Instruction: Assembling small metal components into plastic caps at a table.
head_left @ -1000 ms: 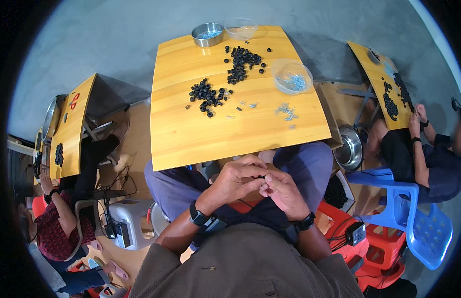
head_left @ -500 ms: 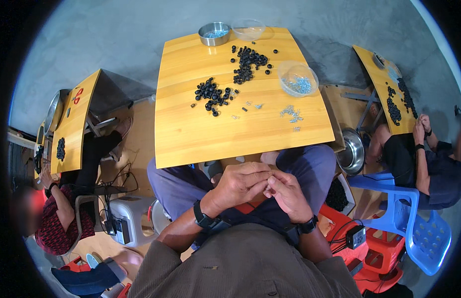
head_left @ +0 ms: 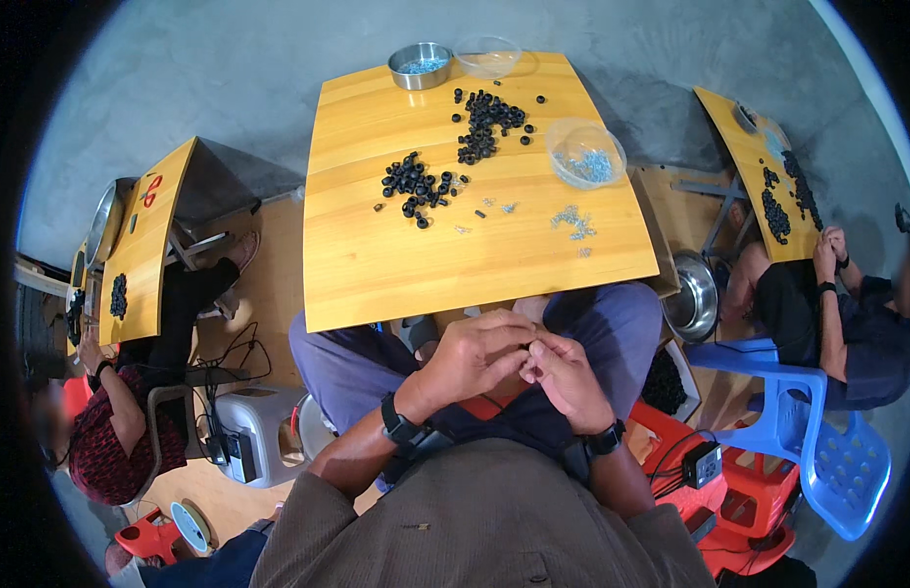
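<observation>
Over my lap, just off the near edge of the wooden table (head_left: 377, 284), my left hand (head_left: 475, 355) and my right hand (head_left: 569, 380) meet fingertip to fingertip. Both are closed in a pinch. A small black part (head_left: 525, 347) shows between the fingertips, mostly covered by them. On the tabletop lie a nearer pile of black round parts (head_left: 412, 183) and a farther pile of black parts (head_left: 486, 122). Small clear or silvery pieces (head_left: 574, 221) are scattered at the right, near a clear plastic bowl (head_left: 584, 157) holding more of them.
A steel bowl (head_left: 420, 69) of small pieces and another clear bowl (head_left: 488, 59) stand at the far edge. Co-workers sit at a left table (head_left: 171, 235) and a right table (head_left: 744, 147). A blue plastic chair (head_left: 803, 412) and red stools (head_left: 749, 490) are to my right.
My fingers have shifted slightly, and a bit of the black part now shows between them. At the lower left, a person's arm or leg has moved, uncovering more of a red stool.
</observation>
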Demonstrator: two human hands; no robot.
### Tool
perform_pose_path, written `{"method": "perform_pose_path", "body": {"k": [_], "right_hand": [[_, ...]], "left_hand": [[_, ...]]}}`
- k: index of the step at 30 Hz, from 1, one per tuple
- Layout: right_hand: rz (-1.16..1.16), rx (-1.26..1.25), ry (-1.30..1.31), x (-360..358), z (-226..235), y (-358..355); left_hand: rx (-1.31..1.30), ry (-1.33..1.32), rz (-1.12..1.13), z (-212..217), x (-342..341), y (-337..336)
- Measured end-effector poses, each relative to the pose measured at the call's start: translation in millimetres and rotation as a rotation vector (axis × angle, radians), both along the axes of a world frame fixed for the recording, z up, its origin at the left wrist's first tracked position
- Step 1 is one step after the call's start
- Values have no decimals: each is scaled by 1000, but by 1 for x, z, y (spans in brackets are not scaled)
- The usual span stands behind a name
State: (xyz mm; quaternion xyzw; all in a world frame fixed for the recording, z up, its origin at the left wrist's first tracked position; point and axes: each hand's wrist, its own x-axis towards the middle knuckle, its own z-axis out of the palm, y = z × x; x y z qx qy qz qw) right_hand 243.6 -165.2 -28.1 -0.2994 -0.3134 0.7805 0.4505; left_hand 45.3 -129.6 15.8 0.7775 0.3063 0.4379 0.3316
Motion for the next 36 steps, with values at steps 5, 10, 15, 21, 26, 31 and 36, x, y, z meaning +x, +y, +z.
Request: {"method": "perform_pose_path", "body": {"k": [5, 10, 15, 21, 26, 31, 36], "right_hand": [[-22, 7, -80, -12, 14, 3], [31, 107, -285, -22, 10, 1], [44, 192, -427, -30, 14, 4], [22, 122, -313, -24, -10, 10], [-30, 91, -209, -17, -6, 9], [-31, 251, -372, -22, 21, 5], [-58, 107, -248, -23, -9, 11]], "left_hand": [[-168, 6, 89, 9, 10, -3], [-435, 73, 145, 11, 13, -2], [-464, -93, 203, -10, 15, -2], [-416, -57, 263, -25, 24, 3], [-484, 37, 198, -8, 27, 7], [-297, -64, 235, -4, 26, 3], [-291, -57, 288, -26, 33, 10]]}}
